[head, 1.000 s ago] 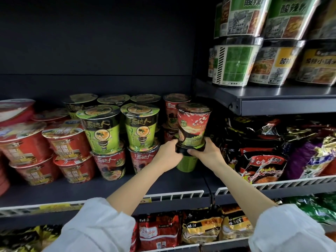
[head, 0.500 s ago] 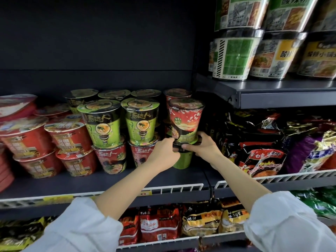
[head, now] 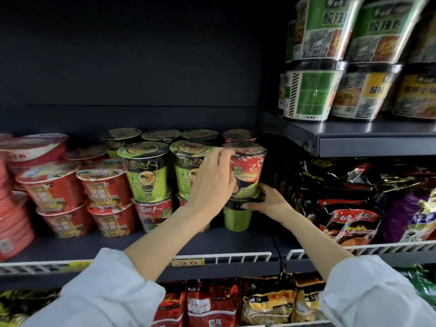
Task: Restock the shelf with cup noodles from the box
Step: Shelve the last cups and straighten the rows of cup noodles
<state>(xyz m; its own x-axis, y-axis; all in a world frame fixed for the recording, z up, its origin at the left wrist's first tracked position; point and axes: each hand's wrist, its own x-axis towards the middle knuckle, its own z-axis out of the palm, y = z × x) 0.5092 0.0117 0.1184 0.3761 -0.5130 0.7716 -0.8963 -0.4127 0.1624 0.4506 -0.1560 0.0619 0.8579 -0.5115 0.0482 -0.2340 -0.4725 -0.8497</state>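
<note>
Cup noodles come first: the red printed plastic noodle cup (head: 247, 171) now sits stacked on the green lower cup (head: 237, 217) at the right end of the dark metal shelf (head: 94, 246), where a moment ago we held it by its base with both hands. Our left hand (head: 212, 185) has risen up the red cup's side, fingers spread and lightly curved against it, while our right hand (head: 266, 204) grips the black rim at the joint, so we judge placement nearly complete. The box is out of view, and our left palm hides part of the red cup.
</note>
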